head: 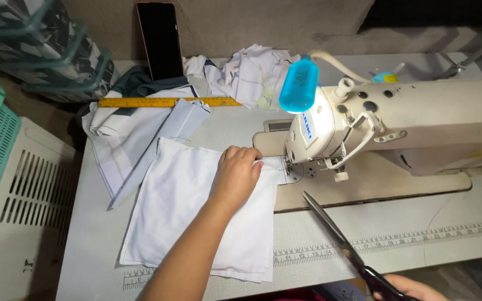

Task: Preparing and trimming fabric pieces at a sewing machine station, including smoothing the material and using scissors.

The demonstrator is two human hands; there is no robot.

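cream sewing machine (397, 128) stands right of the left hand (235, 175), which presses, fingers curled, on white fabric (191, 217) at the needle plate. right hand (408, 288) grips open scissors (336, 237). judged: trimming stage; next cut needs fabric held flat.

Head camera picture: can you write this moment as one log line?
left hand: pressing white cloth by sewing machine | right hand: holding scissors, blades shut | yellow ruler: behind
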